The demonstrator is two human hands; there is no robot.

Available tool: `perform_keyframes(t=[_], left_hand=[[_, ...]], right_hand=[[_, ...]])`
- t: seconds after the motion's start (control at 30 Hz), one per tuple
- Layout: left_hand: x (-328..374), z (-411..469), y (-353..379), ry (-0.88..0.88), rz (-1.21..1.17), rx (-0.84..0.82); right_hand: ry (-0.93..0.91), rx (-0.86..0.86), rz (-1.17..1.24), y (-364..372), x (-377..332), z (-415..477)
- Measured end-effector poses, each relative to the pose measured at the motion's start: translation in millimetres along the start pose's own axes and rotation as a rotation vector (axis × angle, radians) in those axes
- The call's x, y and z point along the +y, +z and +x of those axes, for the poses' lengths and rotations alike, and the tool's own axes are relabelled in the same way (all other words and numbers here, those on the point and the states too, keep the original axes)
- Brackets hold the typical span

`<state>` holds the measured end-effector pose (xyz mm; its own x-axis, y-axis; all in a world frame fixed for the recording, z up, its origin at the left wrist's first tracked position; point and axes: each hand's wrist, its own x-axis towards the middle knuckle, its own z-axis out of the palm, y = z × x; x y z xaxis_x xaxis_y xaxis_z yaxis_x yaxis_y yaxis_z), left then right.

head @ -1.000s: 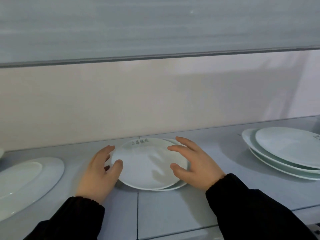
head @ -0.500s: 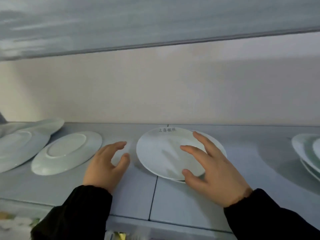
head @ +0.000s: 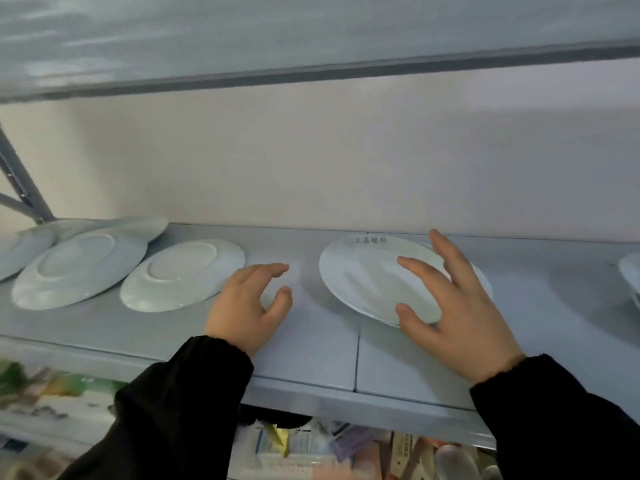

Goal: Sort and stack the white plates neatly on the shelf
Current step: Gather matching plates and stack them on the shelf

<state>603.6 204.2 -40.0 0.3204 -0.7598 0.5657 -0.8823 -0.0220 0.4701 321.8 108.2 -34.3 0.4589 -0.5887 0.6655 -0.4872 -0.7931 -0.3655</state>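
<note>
The right hand [head: 460, 317] lies over the right half of the top plate [head: 363, 278]. Its fingers [head: 419, 268] are spread and nearly straight, with the thumb at the near rim and the outer fingers reaching past the far right rim. It seems to steady the plate rather than clamp it, though whether every fingertip touches cannot be told. This plate sits right way up, with printed characters by its back rim, on a second plate [head: 485, 282] that shows only as a sliver to the right. The pair stands right of the seam in the shelf [head: 311, 344], toward its back edge. The left hand [head: 249, 303] hovers near the front edge, well apart from the pair, its fingers loosely curved and holding nothing. Just beside its knuckles, toward the left end of the shelf, a small overturned plate [head: 183, 275] lies foot ring up. Beyond it a larger overturned plate [head: 79, 271] overlaps more plates [head: 138, 226] near the back left corner. The next move probably turns on the small overturned plate, which lies directly left of the left hand, plainly the nearer of the two. Being round it offers no long axis, so any rim point will serve, but it would have to be flipped before joining the pair. More plates [head: 632, 275] show at the right end.
</note>
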Motion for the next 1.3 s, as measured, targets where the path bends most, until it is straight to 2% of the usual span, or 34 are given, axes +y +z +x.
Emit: perform_keyframes(t=[0.17, 0.33, 0.63, 0.97, 1.13, 1.3], left_hand=[[-51, 1, -38, 0.044, 0.084, -0.033], [-103, 0, -73, 0.047, 0.14, -0.028], [-156, 8, -100, 0.083, 0.14, -0.051], [-207, 17, -127, -0.029, 0.069, 0.035], [-210, 18, -124, 0.025, 0.091, 0.038], [-212, 17, -123, 0.017, 0.095, 0.036]], right_hand=[[-0.107, 0.044, 0.053, 45, -62, 10], [-0.217, -0.008, 0.042, 101, -122, 26], [-0.08, -0.28, 0.039, 181, -178, 67], [0.03, -0.418, 0.038, 244, -202, 118], [0.036, -0.574, -0.065, 258, -202, 128], [0.043, -0.6, -0.081, 249, -203, 123]])
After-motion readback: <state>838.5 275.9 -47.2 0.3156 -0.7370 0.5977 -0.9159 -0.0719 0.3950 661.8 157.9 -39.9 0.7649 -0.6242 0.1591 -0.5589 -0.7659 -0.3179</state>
